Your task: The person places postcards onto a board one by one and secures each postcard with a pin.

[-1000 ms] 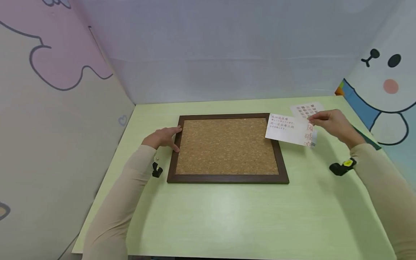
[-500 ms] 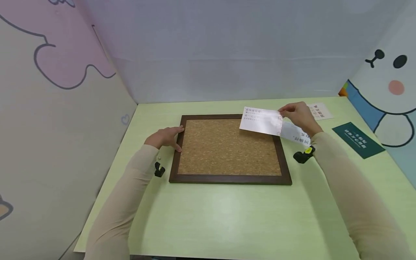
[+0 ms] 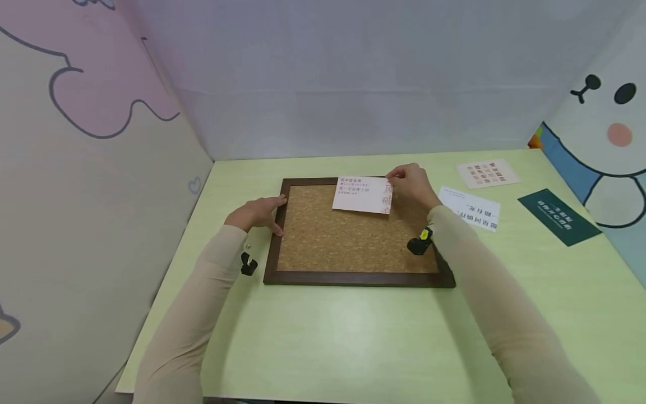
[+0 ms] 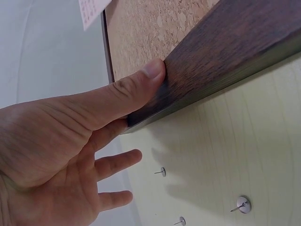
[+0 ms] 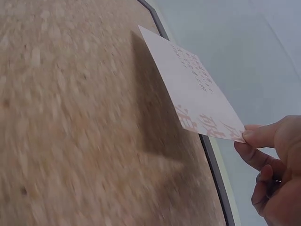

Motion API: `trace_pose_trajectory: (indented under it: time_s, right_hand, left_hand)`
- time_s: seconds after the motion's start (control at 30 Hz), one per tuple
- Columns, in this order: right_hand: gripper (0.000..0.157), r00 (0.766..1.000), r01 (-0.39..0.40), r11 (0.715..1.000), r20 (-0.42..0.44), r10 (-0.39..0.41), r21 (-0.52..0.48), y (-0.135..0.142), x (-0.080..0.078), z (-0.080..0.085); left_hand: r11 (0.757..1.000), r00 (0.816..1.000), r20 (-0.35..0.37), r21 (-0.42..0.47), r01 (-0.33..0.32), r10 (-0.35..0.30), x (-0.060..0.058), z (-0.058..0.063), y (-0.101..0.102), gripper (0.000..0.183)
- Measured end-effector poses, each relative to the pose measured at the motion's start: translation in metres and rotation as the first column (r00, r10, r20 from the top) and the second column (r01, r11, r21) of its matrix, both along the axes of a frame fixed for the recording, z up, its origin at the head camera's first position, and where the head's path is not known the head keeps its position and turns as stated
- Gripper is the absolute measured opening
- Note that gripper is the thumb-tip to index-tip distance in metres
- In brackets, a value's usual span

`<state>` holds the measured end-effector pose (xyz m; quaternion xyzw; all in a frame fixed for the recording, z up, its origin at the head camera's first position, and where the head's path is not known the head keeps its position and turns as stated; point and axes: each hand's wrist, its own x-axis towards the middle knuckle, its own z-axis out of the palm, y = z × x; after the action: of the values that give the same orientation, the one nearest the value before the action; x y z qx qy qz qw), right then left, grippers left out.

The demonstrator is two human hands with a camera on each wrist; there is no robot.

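Observation:
A corkboard [image 3: 328,241] in a dark brown frame lies on the table. My left hand [image 3: 253,214] rests on its left rail, thumb on the face and index finger at the edge, other fingers extended beyond the frame [image 4: 216,52]. My right hand [image 3: 415,184] pinches a white printed card [image 3: 359,196] by its upper right corner, between thumb and index finger. The card hangs over the board's upper part, tilted, casting a shadow on the cork [image 5: 66,122]. 3 metal thumbtacks [image 4: 243,204] lie on the table below my left hand in the left wrist view.
Right of the board lie a white card with dark writing [image 3: 470,210], a pale card with brownish characters [image 3: 488,173] and a dark green card [image 3: 559,217]. The pale green table [image 3: 333,342] meets a plain back wall and decorated side panels.
My right hand has carried the white card leftward from beside the frame to over the cork, uncovering the cards on the right. My left hand stays on the frame.

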<state>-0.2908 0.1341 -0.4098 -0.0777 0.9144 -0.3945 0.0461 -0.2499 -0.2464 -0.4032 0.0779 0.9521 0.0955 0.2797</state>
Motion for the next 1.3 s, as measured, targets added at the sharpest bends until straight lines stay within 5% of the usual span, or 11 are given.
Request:
trace_pose_trajectory:
  time_s: [0.53, 1.3]
  right_hand:
    - [0.026, 0.995, -0.075, 0.995, -0.059, 0.080, 0.072, -0.084, 0.001, -0.012]
    - [0.026, 0.988, -0.072, 0.991, -0.130, 0.086, 0.113, -0.107, -0.012, -0.041]
  left_hand:
    - [1.000, 1.000, 0.001, 0.003, -0.007, 0.007, 0.002, -0.003, -0.002, 0.102]
    - [0.999, 0.999, 0.003, -0.017, 0.033, -0.033, 0.000, -0.004, 0.001, 0.103]
